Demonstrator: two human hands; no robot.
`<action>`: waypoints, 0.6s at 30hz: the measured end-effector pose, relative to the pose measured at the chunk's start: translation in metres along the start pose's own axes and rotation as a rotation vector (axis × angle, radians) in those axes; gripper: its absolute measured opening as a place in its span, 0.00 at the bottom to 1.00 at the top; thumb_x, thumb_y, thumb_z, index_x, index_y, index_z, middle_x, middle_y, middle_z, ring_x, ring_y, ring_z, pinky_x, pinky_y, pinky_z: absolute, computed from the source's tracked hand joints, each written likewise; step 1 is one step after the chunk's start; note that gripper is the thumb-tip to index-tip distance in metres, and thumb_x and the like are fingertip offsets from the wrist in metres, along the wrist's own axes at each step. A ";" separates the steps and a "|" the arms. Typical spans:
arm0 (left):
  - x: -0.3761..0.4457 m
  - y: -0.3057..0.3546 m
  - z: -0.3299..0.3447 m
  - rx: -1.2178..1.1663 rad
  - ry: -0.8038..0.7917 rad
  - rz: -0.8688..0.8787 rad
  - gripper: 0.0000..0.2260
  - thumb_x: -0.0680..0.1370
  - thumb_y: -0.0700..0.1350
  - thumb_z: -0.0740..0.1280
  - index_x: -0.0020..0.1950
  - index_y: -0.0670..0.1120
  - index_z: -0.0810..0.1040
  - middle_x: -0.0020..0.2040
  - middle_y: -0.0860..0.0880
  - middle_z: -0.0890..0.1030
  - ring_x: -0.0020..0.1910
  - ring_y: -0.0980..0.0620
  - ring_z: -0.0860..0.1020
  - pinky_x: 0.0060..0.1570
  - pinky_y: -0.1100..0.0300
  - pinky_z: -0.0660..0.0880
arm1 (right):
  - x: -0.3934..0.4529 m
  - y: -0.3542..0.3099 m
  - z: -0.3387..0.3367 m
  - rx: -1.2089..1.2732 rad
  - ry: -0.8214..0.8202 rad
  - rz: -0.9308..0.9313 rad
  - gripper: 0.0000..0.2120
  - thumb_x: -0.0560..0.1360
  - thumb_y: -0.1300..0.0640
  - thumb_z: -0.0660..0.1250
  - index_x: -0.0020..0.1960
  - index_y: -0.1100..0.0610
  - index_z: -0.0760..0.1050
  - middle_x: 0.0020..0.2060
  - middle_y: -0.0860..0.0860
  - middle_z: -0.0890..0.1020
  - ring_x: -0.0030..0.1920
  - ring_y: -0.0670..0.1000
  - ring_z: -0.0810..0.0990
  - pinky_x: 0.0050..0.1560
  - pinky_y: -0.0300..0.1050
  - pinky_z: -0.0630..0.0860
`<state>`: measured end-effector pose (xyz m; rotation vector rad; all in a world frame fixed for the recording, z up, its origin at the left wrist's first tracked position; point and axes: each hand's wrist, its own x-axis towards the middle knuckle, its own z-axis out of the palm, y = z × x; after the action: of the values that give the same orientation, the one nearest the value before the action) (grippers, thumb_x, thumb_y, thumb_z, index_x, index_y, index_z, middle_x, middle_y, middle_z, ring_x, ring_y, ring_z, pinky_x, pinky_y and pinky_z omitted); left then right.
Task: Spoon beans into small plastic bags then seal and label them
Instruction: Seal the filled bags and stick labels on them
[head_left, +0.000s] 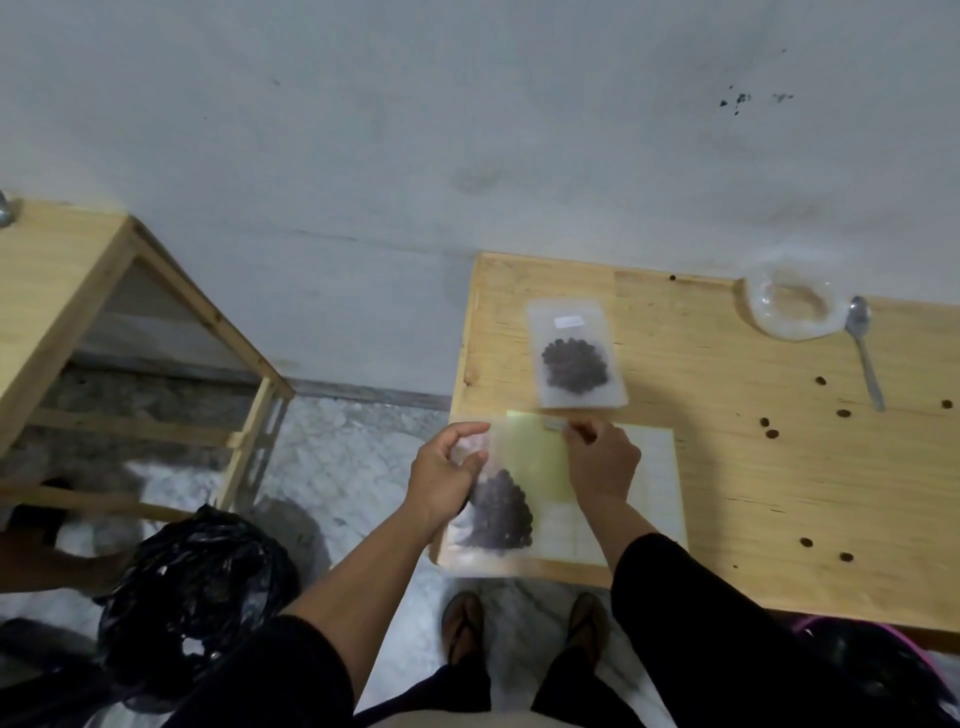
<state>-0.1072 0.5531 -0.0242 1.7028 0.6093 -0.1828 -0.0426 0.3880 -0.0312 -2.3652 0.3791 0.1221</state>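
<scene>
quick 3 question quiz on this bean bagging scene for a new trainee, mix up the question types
1. True or false: the far bag of beans already carries a white label.
2. Multiple choice: where does the spoon lie? A) inside the clear bowl B) on the table, right of the clear bowl C) in the left hand
3. Fill in: the left hand holds the near bag while the right hand pinches a small ____ over the label sheet.

Key: 1 true; 2 B; 3 label. Loose beans also lie scattered on the table.
</scene>
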 end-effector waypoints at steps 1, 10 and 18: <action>0.001 0.001 0.000 -0.010 -0.009 -0.004 0.13 0.76 0.38 0.66 0.52 0.58 0.79 0.38 0.49 0.78 0.21 0.58 0.70 0.26 0.65 0.68 | 0.000 -0.002 0.001 0.011 0.006 0.007 0.07 0.74 0.58 0.68 0.50 0.58 0.81 0.47 0.56 0.83 0.49 0.55 0.79 0.47 0.37 0.65; 0.000 0.009 -0.004 -0.050 -0.047 -0.016 0.13 0.77 0.37 0.66 0.53 0.55 0.79 0.52 0.47 0.81 0.23 0.56 0.74 0.24 0.65 0.71 | -0.005 -0.015 -0.008 0.090 0.029 0.069 0.06 0.73 0.62 0.66 0.48 0.60 0.79 0.44 0.55 0.82 0.45 0.52 0.78 0.46 0.37 0.67; -0.002 0.027 -0.003 -0.052 -0.063 0.078 0.13 0.76 0.38 0.66 0.53 0.56 0.79 0.55 0.37 0.80 0.56 0.29 0.73 0.54 0.40 0.74 | -0.022 -0.035 -0.037 0.287 0.079 0.042 0.02 0.71 0.60 0.69 0.44 0.56 0.79 0.37 0.49 0.81 0.40 0.48 0.79 0.45 0.40 0.75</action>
<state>-0.0963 0.5522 0.0005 1.6616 0.4965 -0.1630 -0.0537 0.3922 0.0236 -2.0836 0.4527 -0.0066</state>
